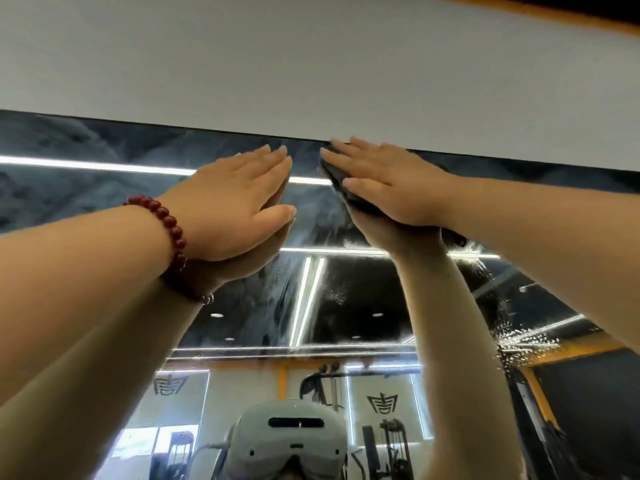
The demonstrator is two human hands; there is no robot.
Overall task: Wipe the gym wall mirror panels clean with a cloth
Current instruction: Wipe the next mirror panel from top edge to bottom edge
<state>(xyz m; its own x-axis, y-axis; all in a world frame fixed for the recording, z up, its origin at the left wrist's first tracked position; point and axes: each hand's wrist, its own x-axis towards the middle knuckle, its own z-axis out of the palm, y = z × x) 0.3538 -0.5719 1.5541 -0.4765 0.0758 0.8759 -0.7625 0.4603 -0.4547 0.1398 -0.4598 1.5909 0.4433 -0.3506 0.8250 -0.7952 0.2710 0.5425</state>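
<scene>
Hands, two of them, both mine, lie flat against one mirror (104,147) near its top edge, where the glass meets the plain white wall (311,64). My left hand (232,202) has its fingers straight and together, palm on the bare glass, holding nothing. My right hand (388,181), fingers straight too, presses one dark cloth (337,183) against the glass; the cloth shows only as a thin, smooth-looking edge under my fingers and palm. One bracelet (169,225) of round, glossy dark-red beads circles my left wrist. The glass is smeared in cloudy grey swirls around my hands, with specks of droplets lower right. One white headset (287,441) shows in the reflection below.
</scene>
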